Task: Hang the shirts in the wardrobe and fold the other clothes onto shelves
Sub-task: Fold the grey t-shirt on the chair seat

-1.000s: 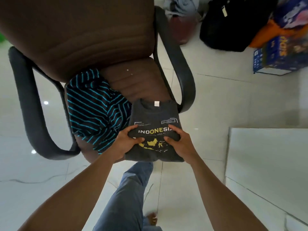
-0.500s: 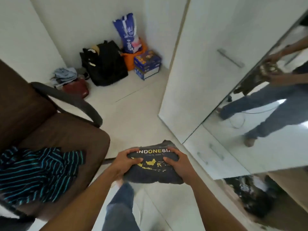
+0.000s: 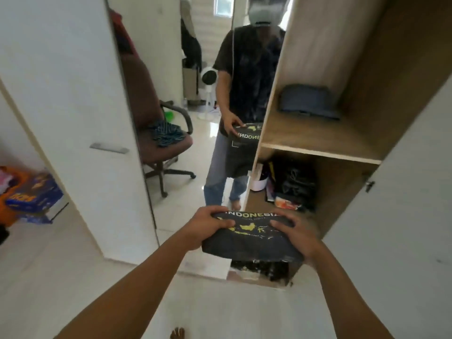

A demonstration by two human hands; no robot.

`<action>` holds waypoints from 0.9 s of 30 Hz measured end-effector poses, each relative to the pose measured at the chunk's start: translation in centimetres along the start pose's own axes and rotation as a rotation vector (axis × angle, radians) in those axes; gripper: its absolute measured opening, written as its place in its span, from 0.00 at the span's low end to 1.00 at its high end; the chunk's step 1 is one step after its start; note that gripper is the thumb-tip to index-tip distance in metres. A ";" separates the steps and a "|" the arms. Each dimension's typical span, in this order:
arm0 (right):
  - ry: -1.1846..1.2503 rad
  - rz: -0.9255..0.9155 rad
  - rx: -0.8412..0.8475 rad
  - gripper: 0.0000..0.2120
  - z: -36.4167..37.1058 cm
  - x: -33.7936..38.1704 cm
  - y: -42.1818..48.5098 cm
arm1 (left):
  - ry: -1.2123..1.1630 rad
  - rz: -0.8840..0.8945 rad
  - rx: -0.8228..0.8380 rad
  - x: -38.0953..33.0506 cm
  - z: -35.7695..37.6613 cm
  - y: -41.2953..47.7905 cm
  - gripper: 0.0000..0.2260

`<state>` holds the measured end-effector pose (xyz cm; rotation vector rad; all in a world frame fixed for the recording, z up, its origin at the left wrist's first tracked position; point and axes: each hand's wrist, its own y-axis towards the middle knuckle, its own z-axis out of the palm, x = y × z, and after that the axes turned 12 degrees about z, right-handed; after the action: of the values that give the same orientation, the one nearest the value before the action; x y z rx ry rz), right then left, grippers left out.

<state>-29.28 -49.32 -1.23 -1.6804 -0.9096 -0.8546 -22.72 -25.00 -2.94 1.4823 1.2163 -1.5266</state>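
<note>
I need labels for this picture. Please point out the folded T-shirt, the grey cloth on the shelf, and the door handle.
T-shirt (image 3: 249,237), head view, on the yellow map print.
Grey cloth (image 3: 307,100), head view, on its middle.
Handle (image 3: 109,148), head view, on the bar's middle.

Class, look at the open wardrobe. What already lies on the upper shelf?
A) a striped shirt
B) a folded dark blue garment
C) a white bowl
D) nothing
B: a folded dark blue garment lies alone on the upper shelf, while both hands hold the T-shirt below.
</note>
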 end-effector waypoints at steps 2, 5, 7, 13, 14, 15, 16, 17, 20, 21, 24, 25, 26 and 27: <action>0.066 0.000 -0.050 0.14 -4.3 2.4 -0.2 | 0.009 0.061 0.051 -4.1 2.5 2.9 0.19; 0.146 -0.022 -0.099 0.13 -10.1 6.6 -0.6 | 0.006 0.149 0.124 -10.4 5.7 6.6 0.20; 0.187 -0.064 -0.122 0.11 -13.5 9.8 -0.5 | -0.003 0.196 0.161 -14.4 7.5 8.9 0.17; 0.248 -0.134 -0.210 0.12 -20.9 19.7 2.6 | -0.082 0.269 0.237 -24.8 10.5 15.7 0.08; 0.247 -0.133 -0.223 0.12 -21.8 21.1 3.5 | -0.104 0.276 0.234 -26.1 10.9 17.2 0.08; 0.240 -0.135 -0.234 0.13 -22.3 22.5 4.3 | -0.122 0.290 0.236 -27.3 11.2 18.6 0.05; 0.214 -0.155 -0.254 0.14 -22.9 23.9 5.3 | -0.132 0.317 0.242 -28.4 11.6 20.0 0.03; 0.196 -0.188 -0.270 0.16 -23.4 25.1 6.3 | -0.143 0.346 0.243 -29.5 11.9 21.5 0.04; 0.160 -0.351 -0.343 0.21 -24.8 28.0 9.4 | -0.159 0.452 0.154 -32.1 12.7 25.4 0.15; 0.156 -0.398 -0.363 0.22 -25.1 28.5 10.4 | -0.164 0.498 0.121 -32.6 12.9 26.7 0.20; 0.135 -0.482 -0.419 0.24 -25.9 28.3 14.0 | -0.138 0.598 0.057 -31.9 13.8 30.2 0.25; 0.136 -0.476 -0.416 0.25 -26.1 27.4 15.6 | -0.106 0.590 0.043 -30.6 14.3 31.4 0.25; 0.133 -0.436 -0.396 0.25 -26.4 26.1 17.4 | -0.081 0.546 0.032 -28.8 14.8 32.6 0.25; 0.136 -0.358 -0.355 0.25 -26.7 24.4 19.2 | -0.054 0.468 0.027 -26.5 15.2 33.8 0.26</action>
<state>-4.06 -75.00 18.36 -1.7543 -1.0250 -1.4230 6.57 -54.02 16.34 1.5941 0.7482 -1.2572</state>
